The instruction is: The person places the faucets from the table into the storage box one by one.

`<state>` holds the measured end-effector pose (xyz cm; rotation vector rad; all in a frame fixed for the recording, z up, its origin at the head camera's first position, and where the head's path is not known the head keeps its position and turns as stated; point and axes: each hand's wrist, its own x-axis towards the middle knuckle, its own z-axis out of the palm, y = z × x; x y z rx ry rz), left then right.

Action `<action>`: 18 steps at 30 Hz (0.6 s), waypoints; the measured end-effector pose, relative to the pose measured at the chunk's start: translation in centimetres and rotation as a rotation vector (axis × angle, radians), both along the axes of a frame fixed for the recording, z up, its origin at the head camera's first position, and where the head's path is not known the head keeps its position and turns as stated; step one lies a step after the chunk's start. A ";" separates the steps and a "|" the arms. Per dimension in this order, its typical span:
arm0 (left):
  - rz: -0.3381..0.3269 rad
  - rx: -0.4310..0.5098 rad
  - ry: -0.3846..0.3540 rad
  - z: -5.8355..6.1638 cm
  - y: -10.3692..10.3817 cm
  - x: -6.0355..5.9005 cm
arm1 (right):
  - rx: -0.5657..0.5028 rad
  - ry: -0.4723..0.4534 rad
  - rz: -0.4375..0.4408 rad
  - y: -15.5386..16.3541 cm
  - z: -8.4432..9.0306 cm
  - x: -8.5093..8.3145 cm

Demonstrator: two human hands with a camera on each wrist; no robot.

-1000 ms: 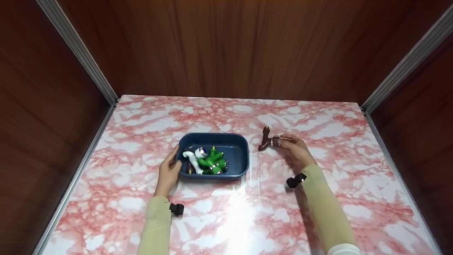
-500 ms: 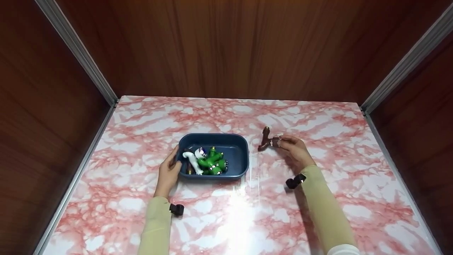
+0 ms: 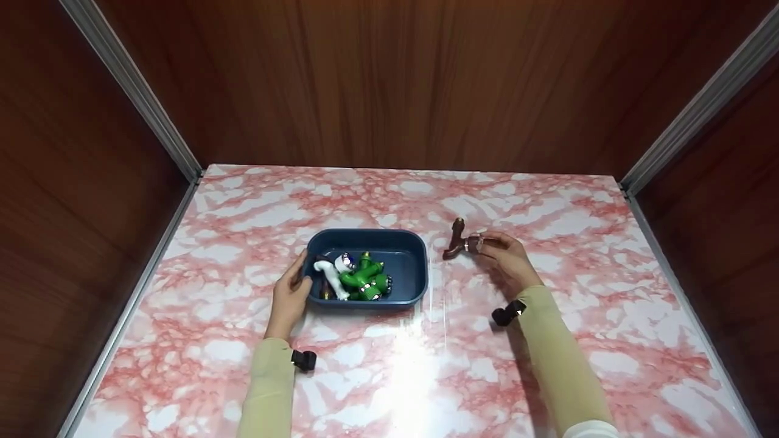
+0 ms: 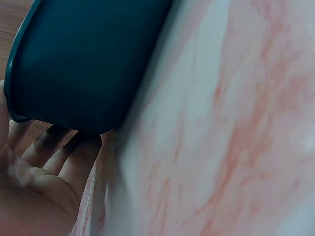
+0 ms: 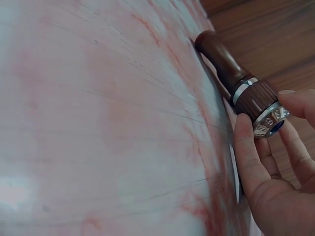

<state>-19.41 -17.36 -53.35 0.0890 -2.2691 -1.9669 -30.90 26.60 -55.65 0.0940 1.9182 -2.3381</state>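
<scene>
Change: barely any since a second ago; brown fitting (image 3: 457, 240) nudged slightly left.
Right hand (image 3: 506, 258): fingers (image 5: 248, 147) pinching the fitting's metal end, fitting resting on table (image 3: 548, 340).
Left hand (image 3: 291, 296): fingers relaxed against blue tray (image 3: 406, 255) wall.
Tray contents: green and white fittings (image 3: 356, 277).

Pink-and-white marbled tabletop (image 3: 426, 377) enclosed by dark wood-grain panels: back wall (image 3: 414, 79) behind, side walls left and right.

Dark blue rounded-rectangular plastic tray (image 3: 409, 250) on tabletop, slightly left of centre. In tray, toward its left half: green plastic pipe fittings (image 3: 364, 278), with white plastic elbow fitting (image 3: 328, 272) just left of them, touching.

Left hand (image 3: 291, 296) at tray's left end, fingers against outer wall.

Brown Y-shaped pipe fitting with metal collar (image 3: 457, 239) right of tray, apart from it. Right hand (image 3: 508, 258) just right of fitting, fingertips (image 5: 244, 129) pinching its collared end.
</scene>
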 end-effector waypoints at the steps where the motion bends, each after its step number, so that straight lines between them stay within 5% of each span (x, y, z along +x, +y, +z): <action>1: 0.000 0.002 0.001 0.0 0.0 0.0 | 0.013 0.008 -0.002 0.0 0.0 0.0; 18: 0.004 -0.001 -0.009 -0.1 0.0 -0.1 | 0.106 0.043 -0.022 0.4 -0.3 0.3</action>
